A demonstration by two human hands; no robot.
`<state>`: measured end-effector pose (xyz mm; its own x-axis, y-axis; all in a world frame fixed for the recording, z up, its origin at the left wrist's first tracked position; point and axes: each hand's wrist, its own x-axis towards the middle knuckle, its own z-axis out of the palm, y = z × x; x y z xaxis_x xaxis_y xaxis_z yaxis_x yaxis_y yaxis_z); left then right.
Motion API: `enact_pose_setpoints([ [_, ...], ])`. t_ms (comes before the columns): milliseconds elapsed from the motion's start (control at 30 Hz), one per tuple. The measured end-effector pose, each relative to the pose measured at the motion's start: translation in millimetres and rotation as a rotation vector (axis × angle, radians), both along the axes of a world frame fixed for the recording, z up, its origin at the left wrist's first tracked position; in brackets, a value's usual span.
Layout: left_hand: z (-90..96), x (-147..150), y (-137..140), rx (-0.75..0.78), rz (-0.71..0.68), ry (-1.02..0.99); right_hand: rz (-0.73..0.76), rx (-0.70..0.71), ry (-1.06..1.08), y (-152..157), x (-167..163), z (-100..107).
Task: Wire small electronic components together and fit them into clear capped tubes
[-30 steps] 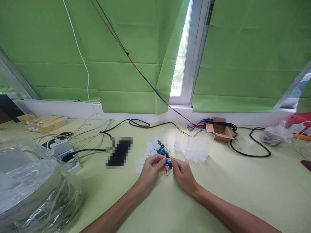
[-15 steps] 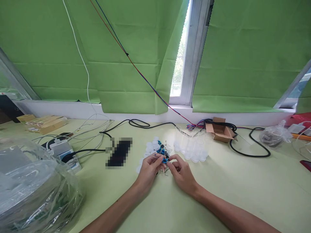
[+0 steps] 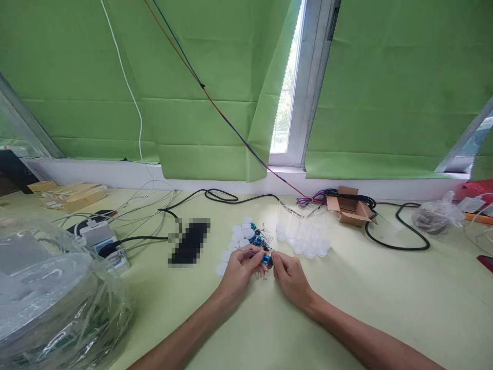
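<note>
A small blue part [image 3: 265, 260] with a thin metal rod is pinched between the thumb and fingers of my left hand [image 3: 239, 270]. My right hand [image 3: 291, 275] is closed close beside it, thumb against forefinger. Whatever is in that pinch is too small to make out. Just behind the hands lies a heap of blue and black parts with bent metal pins [image 3: 261, 240], partly covered by my fingers. Several white round caps [image 3: 235, 237] lie to the left of the heap. Clear tubes with whitish ends [image 3: 306, 237] stand to its right.
An open cardboard box [image 3: 352, 208] and coiled black cable [image 3: 396, 245] are at the back right. To the left are a blurred-out dark object [image 3: 189, 242], a power strip [image 3: 98, 234] with cords and a large clear plastic bag [image 3: 57, 298]. Green blinds [image 3: 211, 128] hang behind.
The blue part has turned and shifted slightly right in my left hand. My right hand's fingers have drawn together and moved a little to the right.
</note>
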<state>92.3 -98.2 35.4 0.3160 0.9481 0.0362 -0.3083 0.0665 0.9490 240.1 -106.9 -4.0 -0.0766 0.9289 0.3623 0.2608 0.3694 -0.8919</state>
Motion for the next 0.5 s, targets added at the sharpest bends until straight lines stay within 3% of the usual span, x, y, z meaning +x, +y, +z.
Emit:
enact_pose_setpoints([
  [500,0.8,-1.5,2.3,-0.048,0.067,-0.057,0.083,-0.039,0.026,-3.7,0.6,5.9],
])
